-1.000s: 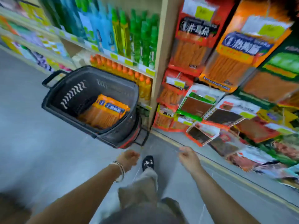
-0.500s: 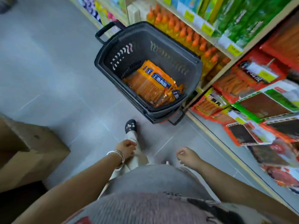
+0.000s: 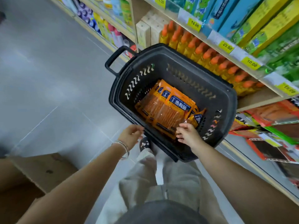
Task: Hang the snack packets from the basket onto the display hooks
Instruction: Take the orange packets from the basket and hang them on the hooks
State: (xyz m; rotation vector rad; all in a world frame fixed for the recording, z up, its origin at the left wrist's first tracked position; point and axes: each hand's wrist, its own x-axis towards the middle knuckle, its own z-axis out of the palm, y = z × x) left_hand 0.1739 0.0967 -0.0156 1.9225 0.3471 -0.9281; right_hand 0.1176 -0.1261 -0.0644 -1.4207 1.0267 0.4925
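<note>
— What do we have here, biggest first?

— We see the grey floor, and on the right a wooden shelf with a row of orange-capped bottles. The black basket stands against it, with its handle at the far left.

— And the snack packets?

— We find them lying flat in the bottom of the basket, in a small overlapping pile. They are orange, each with a dark blue label of white characters at its far end and a clear window showing thin orange-brown sticks side by side.

— The hands?

— The right hand is inside the basket. Its grip is partly open, the fingers spread and bent, their tips on the near end of the top packet. We cannot see it closed round anything. The left hand is just outside the near-left rim with a loose grip, holding nothing. We cannot tell whether it touches the rim. We see a silver bangle on that wrist.
</note>
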